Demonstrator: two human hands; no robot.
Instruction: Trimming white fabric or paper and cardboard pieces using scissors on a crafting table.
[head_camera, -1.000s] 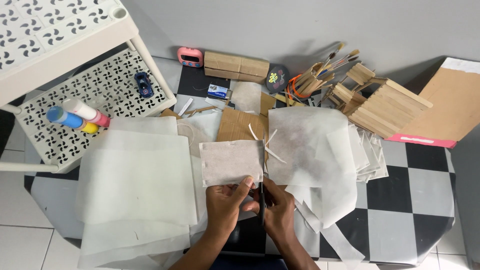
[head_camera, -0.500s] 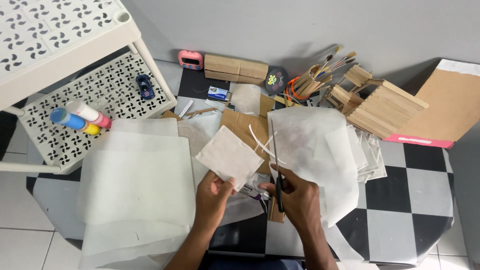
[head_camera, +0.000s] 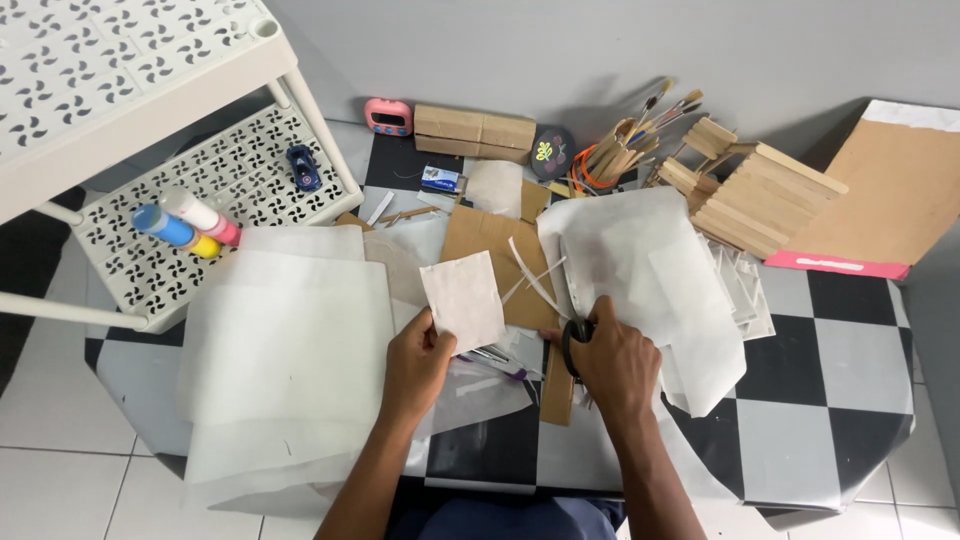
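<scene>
- Left hand (head_camera: 418, 362) pinches the lower edge of a small white paper rectangle (head_camera: 463, 300), holding it tilted just above the brown cardboard sheet (head_camera: 490, 250).
- Right hand (head_camera: 612, 362) is closed around black-handled scissors (head_camera: 574, 335), resting low on the checkered tabletop (head_camera: 820, 400); the blades are hidden.
- The two hands sit near each other, not touching.
- Big translucent paper sheets (head_camera: 290, 350) spread out on the left; another white sheet (head_camera: 640, 260) lies just past the right hand.
- Up top: a bundle of paintbrushes (head_camera: 640, 130) and a pink timer (head_camera: 388, 117).
</scene>
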